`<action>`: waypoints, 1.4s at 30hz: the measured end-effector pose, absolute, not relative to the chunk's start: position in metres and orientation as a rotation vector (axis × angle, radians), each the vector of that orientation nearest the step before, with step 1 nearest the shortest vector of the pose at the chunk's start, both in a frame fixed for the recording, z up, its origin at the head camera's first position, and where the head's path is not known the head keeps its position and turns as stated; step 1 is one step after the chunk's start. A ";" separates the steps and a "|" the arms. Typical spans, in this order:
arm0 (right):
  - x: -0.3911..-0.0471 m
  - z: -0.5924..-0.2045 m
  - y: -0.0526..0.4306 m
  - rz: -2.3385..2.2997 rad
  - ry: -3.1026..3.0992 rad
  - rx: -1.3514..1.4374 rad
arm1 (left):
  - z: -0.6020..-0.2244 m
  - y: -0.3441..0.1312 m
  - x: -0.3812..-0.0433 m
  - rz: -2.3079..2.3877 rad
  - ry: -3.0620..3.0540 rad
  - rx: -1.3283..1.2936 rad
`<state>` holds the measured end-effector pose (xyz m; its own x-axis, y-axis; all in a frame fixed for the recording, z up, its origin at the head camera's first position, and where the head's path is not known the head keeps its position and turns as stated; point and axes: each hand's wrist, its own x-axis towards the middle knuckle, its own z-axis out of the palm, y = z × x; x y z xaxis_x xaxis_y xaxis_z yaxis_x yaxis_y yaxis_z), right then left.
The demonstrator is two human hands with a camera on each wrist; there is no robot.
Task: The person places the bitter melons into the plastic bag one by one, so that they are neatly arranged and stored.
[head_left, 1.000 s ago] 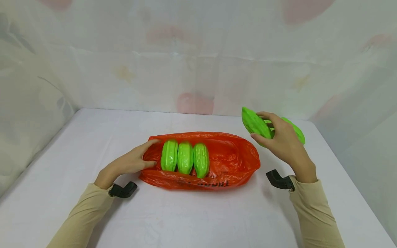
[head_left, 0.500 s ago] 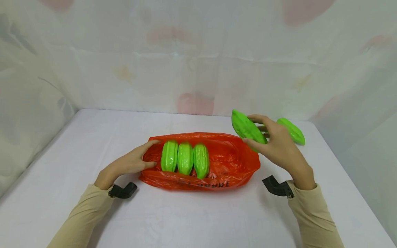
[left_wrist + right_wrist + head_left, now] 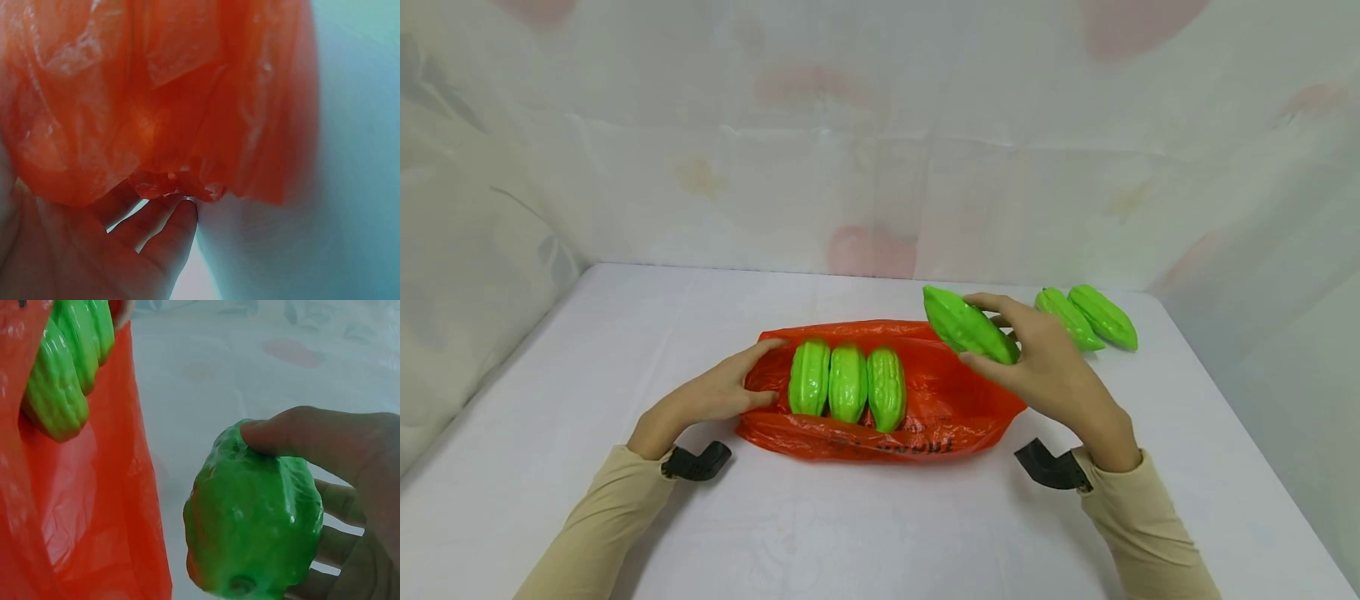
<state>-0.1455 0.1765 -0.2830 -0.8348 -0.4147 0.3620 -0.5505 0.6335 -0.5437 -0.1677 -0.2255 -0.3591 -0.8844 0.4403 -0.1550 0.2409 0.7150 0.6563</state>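
Observation:
In the head view, my right hand (image 3: 1045,358) grips a bumpy, ridged green bitter melon (image 3: 966,325) between thumb and fingers, held over the right part of a red plastic bag (image 3: 940,392). The right wrist view shows the thumb on top of this bitter melon (image 3: 250,519), apart from the bag's edge (image 3: 140,487). Three more bitter melons (image 3: 847,382) lie side by side in the bag's left half. At the bag's left end, my left hand (image 3: 722,387) holds its mouth spread. Red plastic (image 3: 187,94) hides part of that hand (image 3: 112,250) in the left wrist view.
Two bitter melons (image 3: 1086,318) lie together at the back right of the white-covered table (image 3: 880,533). A pale patterned sheet (image 3: 880,167) hangs behind the table and along its sides. Black wrist cameras (image 3: 1052,467) sit at both cuffs.
My right hand has carried the bitter melon leftward and slightly down, from the back right to over the bag. Both bitter melons behind it now show fully. The left hand keeps its place.

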 end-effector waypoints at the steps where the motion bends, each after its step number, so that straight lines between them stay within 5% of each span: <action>1: -0.145 -0.283 0.175 0.998 -2.657 0.801 | -0.359 -0.225 -0.168 0.942 2.621 0.534; 42: -0.136 -0.307 0.134 1.014 -2.883 0.828 | -0.358 -0.225 -0.167 0.926 2.622 0.527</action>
<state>-0.1361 0.1343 -0.3073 -0.8631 -0.4840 0.1446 -0.4679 0.6582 -0.5898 -0.1671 -0.2249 -0.3581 -0.8842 0.4368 -0.1652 0.2364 0.7236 0.6484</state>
